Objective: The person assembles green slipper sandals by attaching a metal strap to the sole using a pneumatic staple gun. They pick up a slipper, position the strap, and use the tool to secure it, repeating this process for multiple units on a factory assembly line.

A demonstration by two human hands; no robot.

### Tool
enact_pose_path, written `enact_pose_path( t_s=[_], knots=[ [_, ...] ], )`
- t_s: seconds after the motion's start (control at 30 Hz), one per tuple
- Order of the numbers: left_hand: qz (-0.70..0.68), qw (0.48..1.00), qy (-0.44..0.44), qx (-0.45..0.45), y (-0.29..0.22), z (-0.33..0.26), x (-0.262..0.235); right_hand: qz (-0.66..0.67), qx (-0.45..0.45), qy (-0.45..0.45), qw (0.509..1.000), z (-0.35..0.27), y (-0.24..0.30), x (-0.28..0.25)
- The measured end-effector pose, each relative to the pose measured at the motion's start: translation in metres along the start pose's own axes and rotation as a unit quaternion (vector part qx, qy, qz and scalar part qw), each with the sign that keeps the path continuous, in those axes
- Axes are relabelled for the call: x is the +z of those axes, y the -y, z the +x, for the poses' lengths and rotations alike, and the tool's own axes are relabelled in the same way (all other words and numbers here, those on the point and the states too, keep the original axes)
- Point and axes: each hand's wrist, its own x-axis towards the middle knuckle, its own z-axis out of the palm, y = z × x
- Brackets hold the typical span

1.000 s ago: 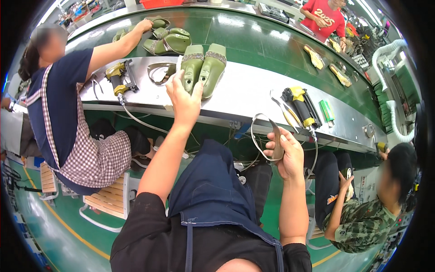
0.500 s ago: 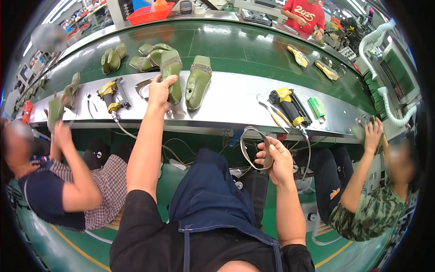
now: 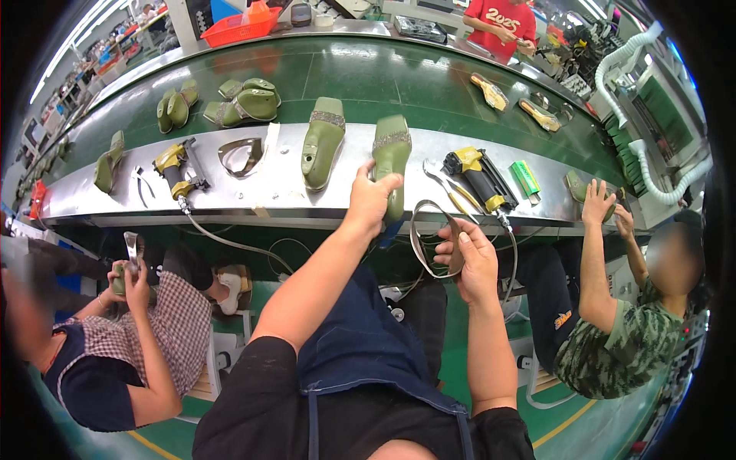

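Note:
My left hand (image 3: 369, 198) is closed round the heel end of a green shoe last (image 3: 392, 157), held upright over the bench's front edge. A glittery band runs across its toe part. To its left, a matching banded green last (image 3: 323, 146) stands on the steel bench. Low in front of the bench, my right hand (image 3: 474, 259) pinches a thin grey-brown strap loop (image 3: 418, 234) between thumb and fingers. The loop hangs just below the held last, apart from it. Another strap loop (image 3: 240, 159) lies on the steel to the left.
Yellow-black nail guns with hoses flank me, one left (image 3: 179, 172), one right (image 3: 483, 178). Pliers (image 3: 454, 192) and a green box (image 3: 526, 180) lie nearby. More lasts (image 3: 253, 103) sit on the green conveyor (image 3: 349, 69). Co-workers sit on both sides; their hands hold other pieces.
My left hand has carried its last from the left of the standing one to its right, nearer the strap loop. The left co-worker's hands have dropped to lap height.

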Motion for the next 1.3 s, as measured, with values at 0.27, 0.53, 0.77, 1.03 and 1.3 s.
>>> enact_pose_path(
  t_s=[0.27, 0.53, 0.77, 1.03, 1.3],
  knots=[
    [0.217, 0.973, 0.021, 0.074, 0.039, 0.010, -0.007, -0.017, 0.025, -0.002, 1.000, 0.007, 0.004, -0.006],
    [0.253, 0.939, 0.183, 0.142, -0.054, 0.009, 0.006, -0.125, 0.045, 0.081, 0.988, 0.079, 0.027, 0.036],
    [0.435, 0.848, 0.245, 0.178, -0.048, 0.035, 0.000, -0.223, -0.012, 0.050, 0.974, 0.123, 0.024, 0.050],
    [0.553, 0.725, 0.349, 0.216, -0.035, 0.047, -0.009, -0.449, -0.289, -0.068, 0.843, 0.124, -0.025, 0.027],
    [0.575, 0.716, 0.294, 0.265, -0.022, 0.058, -0.035, -0.484, -0.465, -0.008, 0.741, 0.051, -0.043, 0.066]
  ],
)
